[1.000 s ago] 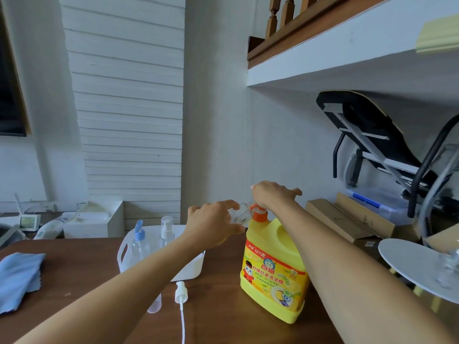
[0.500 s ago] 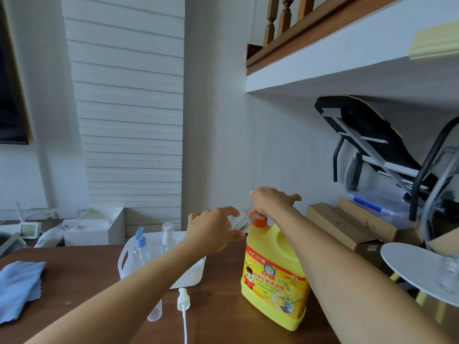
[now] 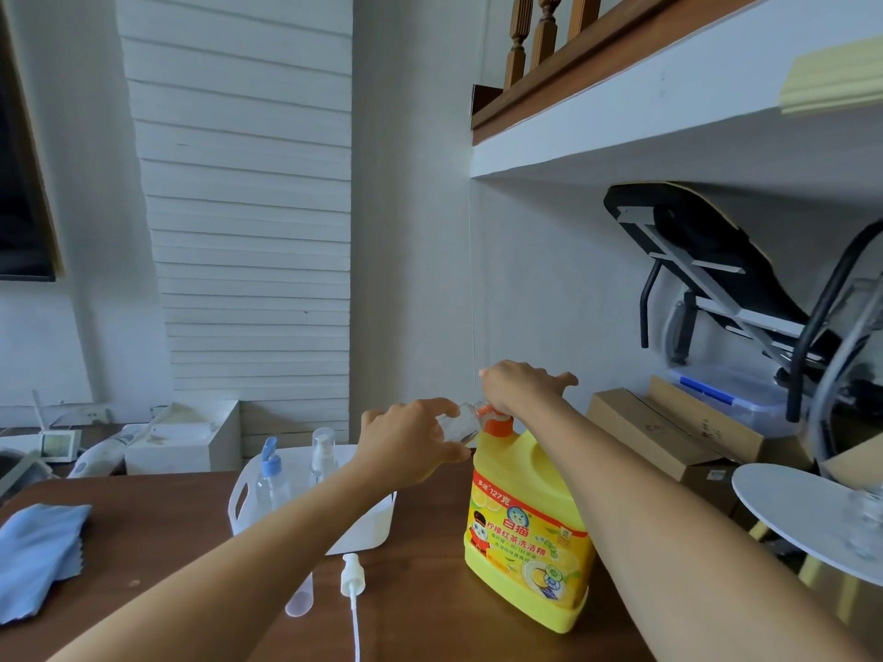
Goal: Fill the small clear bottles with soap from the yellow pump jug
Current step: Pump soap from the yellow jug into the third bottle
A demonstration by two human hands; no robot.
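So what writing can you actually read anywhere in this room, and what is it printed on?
"127克": red band at the top of the yellow jug label; the characters before it are unclear.
"白猫": brand name in the middle of that label.
"柠檬红茶洗洁精": line just under the brand.
Finer print lower on the label: too small to read.
Marks on the cardboard boxes and the small screen: too blurred to read.
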